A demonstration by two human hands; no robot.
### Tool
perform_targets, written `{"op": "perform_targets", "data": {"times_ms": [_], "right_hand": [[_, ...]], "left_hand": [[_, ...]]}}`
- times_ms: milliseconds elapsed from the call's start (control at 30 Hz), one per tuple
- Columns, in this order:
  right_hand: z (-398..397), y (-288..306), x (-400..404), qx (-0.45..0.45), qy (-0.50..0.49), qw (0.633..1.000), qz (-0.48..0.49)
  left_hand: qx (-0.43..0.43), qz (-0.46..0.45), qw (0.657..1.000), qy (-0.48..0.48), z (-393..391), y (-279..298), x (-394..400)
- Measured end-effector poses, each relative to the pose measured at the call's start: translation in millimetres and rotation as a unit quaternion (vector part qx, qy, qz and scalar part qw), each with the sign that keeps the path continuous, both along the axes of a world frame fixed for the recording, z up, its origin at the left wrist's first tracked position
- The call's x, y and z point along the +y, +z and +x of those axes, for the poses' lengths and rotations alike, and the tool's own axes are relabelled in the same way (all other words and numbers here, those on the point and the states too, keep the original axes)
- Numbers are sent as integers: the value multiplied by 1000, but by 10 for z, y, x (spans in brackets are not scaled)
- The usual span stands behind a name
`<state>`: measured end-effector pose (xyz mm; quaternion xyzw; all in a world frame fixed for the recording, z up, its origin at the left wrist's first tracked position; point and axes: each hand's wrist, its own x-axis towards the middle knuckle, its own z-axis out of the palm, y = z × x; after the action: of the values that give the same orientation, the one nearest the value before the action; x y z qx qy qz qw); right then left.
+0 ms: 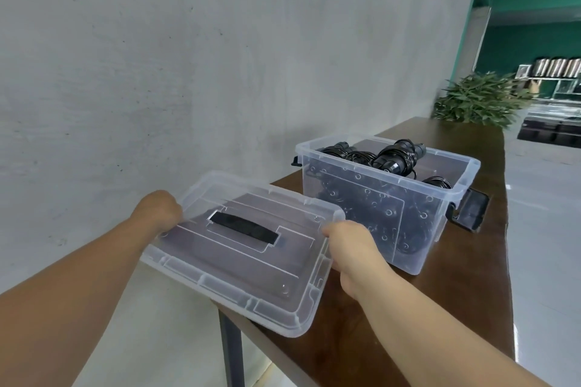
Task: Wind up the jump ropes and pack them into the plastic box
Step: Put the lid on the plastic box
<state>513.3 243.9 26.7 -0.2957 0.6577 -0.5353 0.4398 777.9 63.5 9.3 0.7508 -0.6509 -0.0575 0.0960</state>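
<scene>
A clear plastic box (345, 198) stands on the dark wooden table (471, 276), with no lid on it. Several wound black jump ropes (394, 157) lie inside, piled toward its far end. Its clear lid (239, 273), with a black handle (244, 227) in the middle, is held in the air in front of the box and reaches out past the table's left edge. My left hand (158, 209) grips the lid's left edge. My right hand (352, 245) grips its right edge, close to the box's near wall.
A grey concrete wall runs along the table's left side. A black latch (468, 207) hangs open on the box's right end, another (295, 161) on its left. A green potted plant (478, 100) sits at the table's far end. A table leg (232, 352) shows below.
</scene>
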Motion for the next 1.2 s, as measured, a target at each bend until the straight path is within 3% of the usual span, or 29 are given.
{"op": "perform_targets", "data": {"times_ms": [267,400,833,1200], "right_hand": [[-44,275,-14,209,35,970,-120],[-224,591,-31,270,38,949,-158],[-1703,1112,-207,223,7,964,-144],[-3427,1270,-522,179,86,970,-137]], "left_hand": [[126,-61,990,33,13,225,212],[166,-95,981,43,-162,488,308],[321,-146,936,16,-1220,1203,527],[393,-138,907,58,-2653,1351,811]]}}
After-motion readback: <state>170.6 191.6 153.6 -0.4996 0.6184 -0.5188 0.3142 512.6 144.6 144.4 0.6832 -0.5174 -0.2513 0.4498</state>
